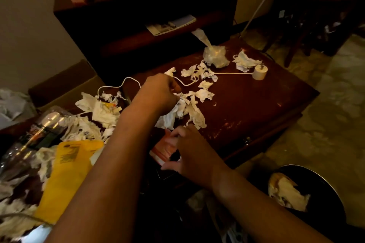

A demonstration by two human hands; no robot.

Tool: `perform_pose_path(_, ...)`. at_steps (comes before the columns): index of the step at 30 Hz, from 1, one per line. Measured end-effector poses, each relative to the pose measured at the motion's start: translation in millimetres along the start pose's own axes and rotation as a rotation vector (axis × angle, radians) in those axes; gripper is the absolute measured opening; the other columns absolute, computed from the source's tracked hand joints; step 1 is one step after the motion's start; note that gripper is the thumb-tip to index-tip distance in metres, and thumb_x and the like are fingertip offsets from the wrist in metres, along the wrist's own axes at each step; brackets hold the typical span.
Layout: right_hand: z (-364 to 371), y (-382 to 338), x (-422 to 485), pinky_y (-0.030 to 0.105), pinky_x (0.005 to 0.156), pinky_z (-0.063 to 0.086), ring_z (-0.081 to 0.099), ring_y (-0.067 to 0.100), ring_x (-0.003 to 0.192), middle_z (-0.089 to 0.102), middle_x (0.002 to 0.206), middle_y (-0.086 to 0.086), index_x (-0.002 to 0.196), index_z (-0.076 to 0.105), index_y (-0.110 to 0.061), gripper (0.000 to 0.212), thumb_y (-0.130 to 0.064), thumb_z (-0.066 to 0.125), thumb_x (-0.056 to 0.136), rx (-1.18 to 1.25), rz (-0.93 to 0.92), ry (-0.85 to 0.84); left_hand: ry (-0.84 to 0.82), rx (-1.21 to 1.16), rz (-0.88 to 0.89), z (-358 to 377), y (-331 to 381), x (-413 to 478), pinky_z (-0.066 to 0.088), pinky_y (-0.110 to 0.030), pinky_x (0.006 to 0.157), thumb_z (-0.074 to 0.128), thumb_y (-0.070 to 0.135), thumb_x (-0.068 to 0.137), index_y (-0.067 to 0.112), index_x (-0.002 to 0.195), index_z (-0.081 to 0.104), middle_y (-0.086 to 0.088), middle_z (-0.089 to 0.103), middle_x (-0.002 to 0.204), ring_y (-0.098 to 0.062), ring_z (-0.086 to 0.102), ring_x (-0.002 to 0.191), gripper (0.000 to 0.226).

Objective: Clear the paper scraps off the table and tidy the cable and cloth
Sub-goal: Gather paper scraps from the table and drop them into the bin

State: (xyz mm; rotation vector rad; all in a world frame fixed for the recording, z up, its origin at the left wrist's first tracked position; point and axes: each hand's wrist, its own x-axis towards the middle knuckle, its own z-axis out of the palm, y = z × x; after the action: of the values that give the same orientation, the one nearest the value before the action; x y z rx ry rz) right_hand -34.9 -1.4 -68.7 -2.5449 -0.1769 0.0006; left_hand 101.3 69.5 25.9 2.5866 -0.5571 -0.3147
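Cable [233,73] lying left-right, plug [260,72] at right, left hand [160,91] clutching paper scraps [170,117]

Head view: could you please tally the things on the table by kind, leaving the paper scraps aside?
White cable with cylindrical plug: 1
Knotted clear plastic bag: 1
Yellow paper envelope: 1
Clear plastic bottle: 1
Orange-and-white packet: 1
Total: 5 that show clearly
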Motion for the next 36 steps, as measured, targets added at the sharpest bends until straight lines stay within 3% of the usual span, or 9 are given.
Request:
perform_pose_path(3,4.1,-6.2,2.3,0.031,0.096,0.044,0.037,0.019,0.120,0.055,0.128,-0.002,0.121,0.067,-0.017,0.067,-0.066,0.072,0.076,-0.119,-0.059,0.040,-0.005,0.003,0.000,0.7,-0.3,0.4,0.060,-0.041,0.085,0.071,0.020,0.093,0.030,0.096,0.066,-0.008,0.069,0.111,-0.023,0.070,0.092,0.011)
perform_pose_path(6,17.1,-13.5,1.9,0.032,0.101,0.040,0.040,0.022,0.121,0.061,0.125,0.005,0.121,0.068,-0.016,0.060,-0.059,0.073,0.079,-0.152,-0.121,0.066,-0.005,0.001,-0.009,1.0,0.8,2.3,0.059,-0.038,0.082,0.069,0.020,0.094,0.022,0.106,0.071,-0.008,0.069,0.111,-0.022,0.069,0.092,0.012)
perform_pose_path(9,23.4,-13.7,3.1,0.026,0.097,0.045,0.050,0.016,0.104,0.070,0.097,0.001,0.095,0.078,-0.018,0.036,-0.048,0.080,0.074,-0.267,-0.138,0.136,-0.015,0.005,-0.009,1.2,3.2,2.7,0.057,-0.034,0.078,0.067,0.020,0.095,0.020,0.111,0.071,-0.007,0.069,0.111,-0.021,0.068,0.091,0.016)
perform_pose_path(15,11.9,-9.9,-0.7,0.036,0.086,0.056,0.059,0.022,0.103,0.070,0.104,0.004,0.103,0.076,-0.015,0.016,-0.017,0.070,0.088,0.077,-0.103,0.192,0.081,0.000,-0.001,0.5,1.2,5.6,0.058,-0.036,0.081,0.066,0.021,0.095,0.023,0.103,0.073,-0.003,0.070,0.106,-0.018,0.068,0.088,0.010)
perform_pose_path(20,-51.7,3.6,-24.3,0.023,0.077,0.054,0.059,0.004,0.088,0.066,0.098,-0.008,0.100,0.077,-0.022,0.013,-0.019,0.076,0.088,0.163,0.144,0.416,0.145,-0.044,0.178,3.8,22.5,4.2,0.053,-0.027,0.074,0.067,0.027,0.096,0.026,0.104,0.072,0.007,0.069,0.098,-0.007,0.062,0.082,0.010)
perform_pose_path(23,-90.5,25.0,-47.7,0.025,0.073,0.054,0.063,0.002,0.078,0.071,0.085,-0.015,0.092,0.080,-0.025,0.009,-0.022,0.081,0.083,0.109,0.286,0.635,0.039,-0.072,0.401,17.2,55.7,-3.9,0.051,-0.019,0.078,0.068,0.035,0.094,0.028,0.104,0.075,0.012,0.072,0.096,0.000,0.062,0.084,0.014)
perform_pose_path(26,-123.9,52.0,-74.3,0.013,0.070,0.050,0.065,-0.003,0.075,0.071,0.078,-0.021,0.087,0.081,-0.029,0.003,-0.027,0.080,0.084,0.169,0.455,0.720,-0.125,-0.091,0.519,35.3,90.4,-12.0,0.043,-0.009,0.074,0.073,0.039,0.089,0.031,0.102,0.077,0.017,0.072,0.095,0.005,0.062,0.086,0.016)
perform_pose_path(31,-155.4,104.8,-130.8,0.006,0.054,0.039,0.059,-0.004,0.062,0.065,0.064,-0.017,0.067,0.076,-0.029,0.015,-0.024,0.086,0.077,0.164,0.707,0.656,-0.227,-0.056,0.584,86.0,151.1,-18.3,0.055,-0.022,0.077,0.082,0.034,0.080,0.029,0.083,0.079,0.013,0.073,0.080,0.002,0.065,0.076,0.006)
perform_pose_path(36,-162.3,162.8,-194.2,0.008,0.046,0.037,0.055,0.001,0.053,0.063,0.056,-0.008,0.053,0.066,-0.024,0.031,-0.027,0.090,0.072,0.099,1.009,0.411,-0.447,0.072,0.645,175.4,197.5,-34.0,0.060,-0.038,0.082,0.077,0.029,0.084,0.034,0.086,0.077,0.013,0.073,0.084,-0.006,0.069,0.081,0.005)
